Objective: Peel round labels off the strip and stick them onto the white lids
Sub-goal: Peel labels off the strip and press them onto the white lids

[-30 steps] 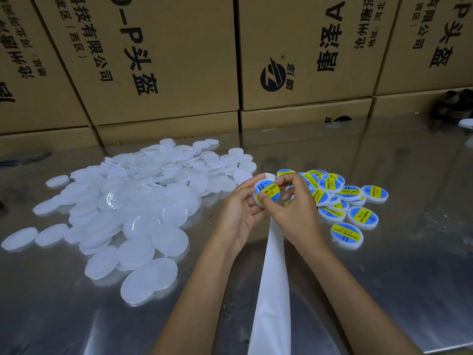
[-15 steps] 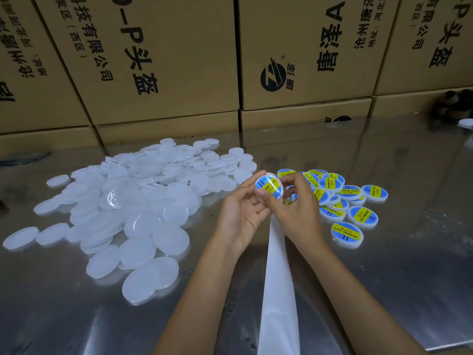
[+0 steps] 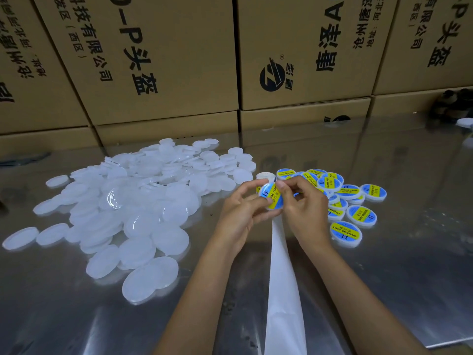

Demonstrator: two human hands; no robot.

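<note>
My left hand [image 3: 239, 216] holds a white lid with a blue and yellow round label [image 3: 270, 197] on it, fingers curled round its edge. My right hand [image 3: 303, 208] presses the label with thumb and fingertips curled at the lid's right side. The white backing strip [image 3: 282, 290] hangs from between the hands toward the frame's bottom edge. A big heap of plain white lids [image 3: 143, 201] lies to the left. Several labelled lids [image 3: 345, 201] lie to the right, behind my right hand.
A shiny metal table [image 3: 409, 265] carries everything. Stacked cardboard boxes [image 3: 163, 62] form a wall along its far edge. A dark object [image 3: 453, 103] sits at the far right by the boxes. One more white lid [image 3: 266, 176] stands just behind my fingers.
The lid with its label has tilted and dropped slightly between the hands. My right fingers have shifted over the label's right side. The strip swung a little.
</note>
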